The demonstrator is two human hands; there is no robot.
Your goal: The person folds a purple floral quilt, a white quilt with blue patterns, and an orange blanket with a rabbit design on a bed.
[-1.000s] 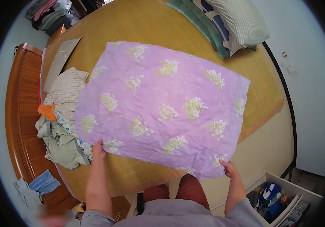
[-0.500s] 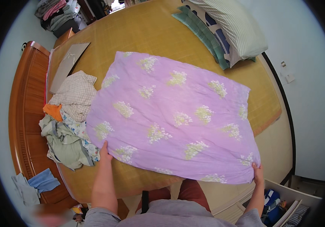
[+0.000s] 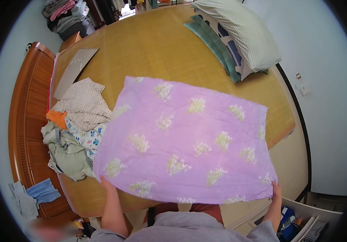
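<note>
A light purple cloth (image 3: 189,129) with white and pale green flower clusters is spread wide in front of me, over the bed. At its near left corner my left hand (image 3: 107,184) is closed on the hem. My right hand (image 3: 276,189) pinches the near right corner, beyond the bed's edge. The fingertips of both hands are partly hidden by the fabric. Along the cloth's left side lies a heap of clothes: a cream checked garment (image 3: 82,101), an orange piece (image 3: 57,117), a white printed garment (image 3: 88,139) and a grey-green garment (image 3: 68,155).
The bed has a yellow woven mat (image 3: 149,44) and a wooden headboard (image 3: 32,113) on the left. A cardboard sheet (image 3: 70,76) lies near the headboard. Pillows (image 3: 246,36) are stacked at the far right. An open drawer (image 3: 306,222) stands at lower right.
The cloth's far edge has come nearer to me and its near edge has dropped slightly. My left hand has moved down and a little left; my right hand has lowered slightly.
</note>
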